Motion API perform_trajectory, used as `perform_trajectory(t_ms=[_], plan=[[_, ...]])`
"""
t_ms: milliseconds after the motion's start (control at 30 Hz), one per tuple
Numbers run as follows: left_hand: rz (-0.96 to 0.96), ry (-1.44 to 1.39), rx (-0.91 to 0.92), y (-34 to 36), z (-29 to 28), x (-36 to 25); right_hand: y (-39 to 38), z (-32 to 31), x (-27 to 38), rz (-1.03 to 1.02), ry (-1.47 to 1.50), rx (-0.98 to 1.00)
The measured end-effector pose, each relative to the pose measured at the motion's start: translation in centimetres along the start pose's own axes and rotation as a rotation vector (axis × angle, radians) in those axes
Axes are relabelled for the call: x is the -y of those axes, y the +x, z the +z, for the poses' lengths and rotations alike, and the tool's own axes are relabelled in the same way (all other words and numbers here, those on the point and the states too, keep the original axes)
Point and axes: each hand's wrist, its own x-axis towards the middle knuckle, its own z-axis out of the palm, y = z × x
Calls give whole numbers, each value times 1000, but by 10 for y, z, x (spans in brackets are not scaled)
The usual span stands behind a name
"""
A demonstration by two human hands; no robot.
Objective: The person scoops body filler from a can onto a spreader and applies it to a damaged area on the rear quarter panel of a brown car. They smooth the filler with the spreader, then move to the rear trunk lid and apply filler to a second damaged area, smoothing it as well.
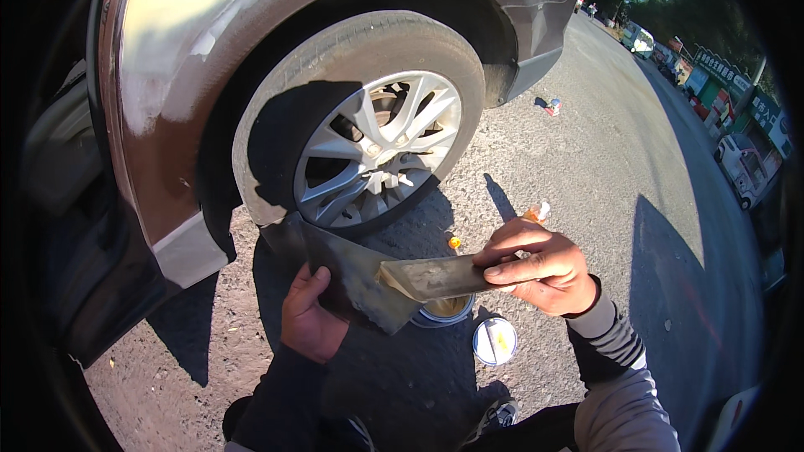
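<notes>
My left hand grips a dark flat board by its left edge, thumb on top. In my right hand, pinched between thumb and fingers, is a flat putty spreader. Its left end touches the board, and tan putty clings to that end. Partly hidden below them, an open can of tan paste stands on the ground. A round white lid with a yellow smear lies beside it. Ahead is a brown car's rear panel, with a pale yellow, whitish-edged patch above the wheel.
The car's wheel with silver spokes stands just beyond my hands. A small orange cap and an orange-and-white object are near my right hand. A small red-and-blue item lies farther off. Parked vehicles line the far right.
</notes>
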Motion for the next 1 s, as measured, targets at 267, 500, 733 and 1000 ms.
perform_trajectory(t_ms=[267,500,733,1000], plan=[[128,22,76,3,-13,-13,9,13,-6,-25,-157,151],[106,68,85,2,-19,-15,10,21,-19,-35,-333,165],[99,27,111,5,-19,-10,2,14,-27,31,-560,172],[41,-7,69,7,-16,-1,-24,39,-57,619,337,-550]])
